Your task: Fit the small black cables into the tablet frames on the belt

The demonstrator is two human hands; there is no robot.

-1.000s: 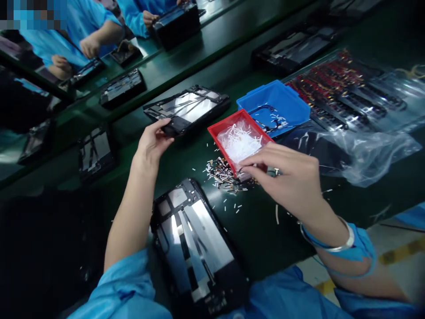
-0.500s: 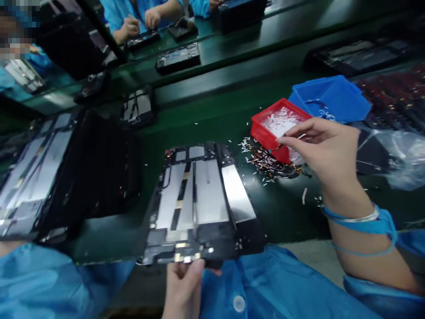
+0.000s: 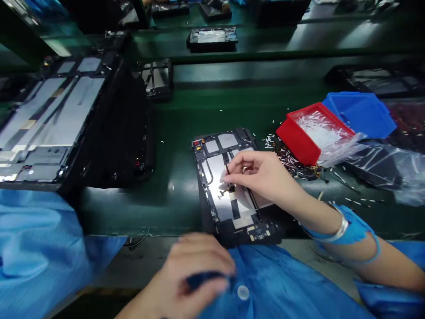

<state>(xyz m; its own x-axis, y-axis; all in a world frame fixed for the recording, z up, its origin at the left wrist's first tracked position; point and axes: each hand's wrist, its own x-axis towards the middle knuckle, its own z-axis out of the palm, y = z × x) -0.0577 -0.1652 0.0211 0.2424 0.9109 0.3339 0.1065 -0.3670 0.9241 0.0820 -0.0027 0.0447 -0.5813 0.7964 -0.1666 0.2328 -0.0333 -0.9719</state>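
An opened tablet [image 3: 217, 166] lies at the table's front edge with its silvery battery facing up; part of another dark tablet shows under its right side. Over its middle, my right hand [image 3: 257, 175] pinches a small dark flex cable [image 3: 227, 190] between thumb and fingertips. The cable's brassy end hangs just above the battery; whether it touches is unclear. My left hand [image 3: 195, 274], smeared by motion, is off the tablet, below the table edge. Its fingers are curved, with a gap to the thumb and nothing visible between them.
A red bin [image 3: 300, 139] of white strips stands right of the tablet, beside a blue bin [image 3: 361, 115]. Loose flex cables [image 3: 292, 159] and a clear plastic bag [image 3: 398, 164] lie nearby. Stacked opened tablets [image 3: 66, 119] stand left, near a blue sleeve [image 3: 40, 248].
My right hand has moved left from beside the red bin to over the tablet. My left hand has let go of the tablet's near edge, and the tablet now rests on the table. The view has shifted.
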